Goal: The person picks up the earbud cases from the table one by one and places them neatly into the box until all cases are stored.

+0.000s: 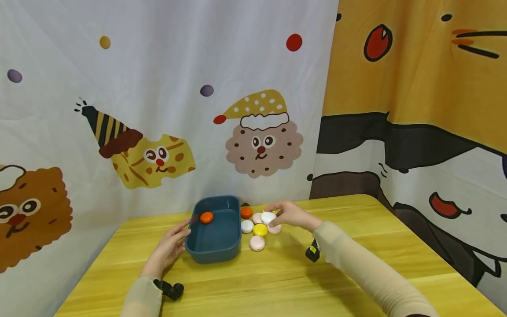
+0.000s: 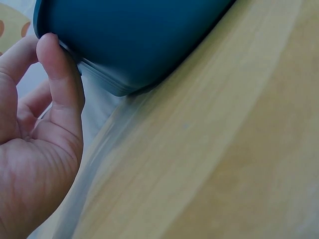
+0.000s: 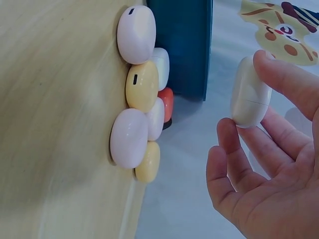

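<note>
Tub (image 1: pixel 218 240): touches its left side with loose-fingered left hand (image 1: pixel 171 247); right of it, pinches white rounded case (image 3: pixel 249 94) in right hand (image 1: pixel 294 215).

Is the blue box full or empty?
Neither: the head view shows one round orange piece lying inside the blue box, with most of the floor around it bare.

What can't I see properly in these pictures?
Head view: the back yellow piece, mostly hidden by the right hand and its white piece.
Head view: a black thing, mostly hidden by an orange piece.
Left wrist view: much of the blue box, cut off by the top edge.
</note>
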Tool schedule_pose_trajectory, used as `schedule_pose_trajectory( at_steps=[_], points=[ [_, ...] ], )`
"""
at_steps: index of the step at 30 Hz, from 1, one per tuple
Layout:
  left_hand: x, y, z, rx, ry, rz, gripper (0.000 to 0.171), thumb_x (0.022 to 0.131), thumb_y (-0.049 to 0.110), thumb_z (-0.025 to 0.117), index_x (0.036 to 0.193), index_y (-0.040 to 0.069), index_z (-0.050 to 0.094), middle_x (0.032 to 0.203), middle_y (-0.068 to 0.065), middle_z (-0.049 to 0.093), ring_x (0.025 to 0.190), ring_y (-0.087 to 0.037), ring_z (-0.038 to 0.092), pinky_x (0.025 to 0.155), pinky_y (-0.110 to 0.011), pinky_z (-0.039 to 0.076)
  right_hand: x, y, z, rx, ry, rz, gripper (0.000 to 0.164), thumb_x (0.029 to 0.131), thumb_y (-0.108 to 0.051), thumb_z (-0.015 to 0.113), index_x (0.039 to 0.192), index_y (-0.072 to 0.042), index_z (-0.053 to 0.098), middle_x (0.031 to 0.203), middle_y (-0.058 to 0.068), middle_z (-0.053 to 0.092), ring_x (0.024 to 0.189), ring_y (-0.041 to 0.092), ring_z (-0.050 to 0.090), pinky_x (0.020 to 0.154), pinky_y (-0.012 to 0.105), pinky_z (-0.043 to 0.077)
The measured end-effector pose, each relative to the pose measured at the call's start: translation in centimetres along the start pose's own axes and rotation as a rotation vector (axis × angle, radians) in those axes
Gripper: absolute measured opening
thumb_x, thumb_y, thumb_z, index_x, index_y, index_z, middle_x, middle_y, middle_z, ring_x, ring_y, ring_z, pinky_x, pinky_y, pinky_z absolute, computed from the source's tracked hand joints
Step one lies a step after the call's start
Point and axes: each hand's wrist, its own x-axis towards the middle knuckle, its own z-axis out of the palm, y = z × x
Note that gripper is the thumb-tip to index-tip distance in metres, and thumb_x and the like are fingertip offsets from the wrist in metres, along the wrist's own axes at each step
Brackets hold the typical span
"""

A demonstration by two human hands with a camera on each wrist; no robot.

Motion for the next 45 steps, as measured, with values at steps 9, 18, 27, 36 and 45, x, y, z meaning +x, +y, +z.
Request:
schedule_pose_trajectory(
  at_steps=[9,18,27,36,45],
  points=[
    [-0.1,0.1,-0.1,0.029,0.002,0.011,0.063,0.098,0.020,0.060,0.153,0.012,0.031,0.103,-0.002,0.053,0.054,-0.007,0.050,0.054,-0.020,0.048,0.9,-0.8,0.2,-0.002,-0.027,-0.041,0.049,0.077,-0.019,0.081,0.124,-0.011,0.067,0.123,0.004,0.064,0.089,0.016,0.061,0.080,0.035,0.050],
    [0.0,-0.1,0.0,0.010,0.013,0.022,0.062,0.098,0.017,0.060,0.152,0.009,0.031,0.081,0.001,0.046,0.051,-0.006,0.048,0.053,-0.019,0.048,1.8,-2.0,0.6,0.021,-0.045,-0.074,0.044,0.077,-0.014,0.080,0.119,-0.011,0.068,0.116,0.005,0.066,0.084,0.017,0.064,0.082,0.041,0.051],
    [0.0,0.0,0.0,0.009,0.013,0.021,0.063,0.097,0.018,0.061,0.153,0.010,0.031,0.088,-0.001,0.047,0.051,-0.006,0.049,0.053,-0.019,0.048,3.0,-3.3,1.0,0.019,-0.047,-0.097,0.043,0.079,-0.013,0.080,0.120,-0.010,0.068,0.118,0.003,0.065,0.088,0.017,0.063,0.077,0.033,0.052],
    [-0.2,-0.2,-0.1,0.002,0.023,0.016,0.063,0.097,0.017,0.061,0.152,0.009,0.032,0.086,0.000,0.047,0.050,-0.007,0.049,0.053,-0.019,0.048,4.0,-4.0,2.1,0.019,-0.066,-0.131,0.044,0.079,-0.013,0.079,0.121,-0.011,0.068,0.118,0.002,0.065,0.092,0.017,0.063,0.080,0.033,0.052],
    [0.0,-0.2,0.0,-0.011,0.024,0.026,0.062,0.097,0.016,0.061,0.152,0.009,0.033,0.075,0.003,0.045,0.052,-0.008,0.048,0.052,-0.019,0.047,5.3,-4.7,3.3,0.047,-0.105,-0.148,0.049,0.082,-0.014,0.078,0.129,-0.008,0.063,0.122,0.003,0.064,0.094,0.016,0.064,0.086,0.041,0.051]
  ],
)
